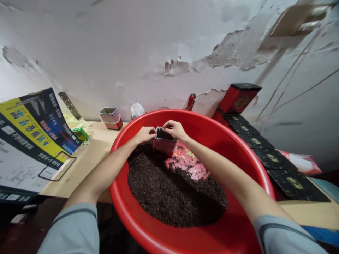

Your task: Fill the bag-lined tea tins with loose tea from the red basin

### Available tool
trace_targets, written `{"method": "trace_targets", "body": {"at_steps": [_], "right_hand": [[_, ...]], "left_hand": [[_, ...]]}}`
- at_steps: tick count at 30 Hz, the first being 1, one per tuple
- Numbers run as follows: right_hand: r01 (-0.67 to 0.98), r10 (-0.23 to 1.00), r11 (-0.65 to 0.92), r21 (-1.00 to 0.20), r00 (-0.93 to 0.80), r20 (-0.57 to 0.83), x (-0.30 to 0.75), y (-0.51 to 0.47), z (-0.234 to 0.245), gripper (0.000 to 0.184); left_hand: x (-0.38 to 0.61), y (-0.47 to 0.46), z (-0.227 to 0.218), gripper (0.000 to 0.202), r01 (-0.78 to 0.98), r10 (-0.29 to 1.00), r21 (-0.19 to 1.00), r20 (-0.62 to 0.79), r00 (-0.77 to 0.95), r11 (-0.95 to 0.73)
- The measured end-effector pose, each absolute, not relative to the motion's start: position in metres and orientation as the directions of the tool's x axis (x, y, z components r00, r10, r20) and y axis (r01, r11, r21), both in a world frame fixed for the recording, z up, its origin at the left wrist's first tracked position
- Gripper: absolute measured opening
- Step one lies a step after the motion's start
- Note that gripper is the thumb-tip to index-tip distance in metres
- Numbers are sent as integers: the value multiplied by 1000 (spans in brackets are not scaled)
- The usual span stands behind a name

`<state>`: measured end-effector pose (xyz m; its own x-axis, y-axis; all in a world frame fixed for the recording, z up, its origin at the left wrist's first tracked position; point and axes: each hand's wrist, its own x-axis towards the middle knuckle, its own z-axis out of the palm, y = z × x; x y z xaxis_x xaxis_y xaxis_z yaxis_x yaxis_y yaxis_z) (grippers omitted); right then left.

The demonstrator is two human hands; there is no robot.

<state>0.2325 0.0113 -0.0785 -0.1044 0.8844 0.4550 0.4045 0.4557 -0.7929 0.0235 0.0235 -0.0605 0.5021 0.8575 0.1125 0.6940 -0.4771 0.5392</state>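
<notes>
Inside the large red basin, a small tin lined with a clear plastic bag stands at the far side. My left hand is closed, fingers pinching the bag's edge at the tin's left rim. On the opposite side my right hand pinches the bag's edge over the rim. The bag's top is folded down outside the tin, whose opening looks dark; how full it is I cannot tell. A heap of dark, dry leaf-like bits, resembling loose tea, covers much of the basin floor, where a printed patch shows through.
Another bag-lined red tin stands on the wooden table at left, near a small green box and a printed carton. Red-and-black tins line the right side. A knife leans against the wall.
</notes>
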Motion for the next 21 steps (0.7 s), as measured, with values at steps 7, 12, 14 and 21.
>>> {"method": "trace_targets", "body": {"at_steps": [7,12,14,21], "right_hand": [[794,896,385,-470,-200,396,271,-73,-71,33],[717,737,459,-524,-637,-227,253,-172,-95,88],[732,620,477,-485,-672,-404,237,-198,-117,123],[805,583,579,-133,-522,-623,197,-212,-146,141]], "left_hand": [[25,33,-72,23,666,837,557,106,536,-497],[28,34,-73,27,680,830,554,37,557,-480],[29,33,-72,26,680,825,544,39,564,-491],[28,31,-70,22,701,815,457,100,571,-547]]}}
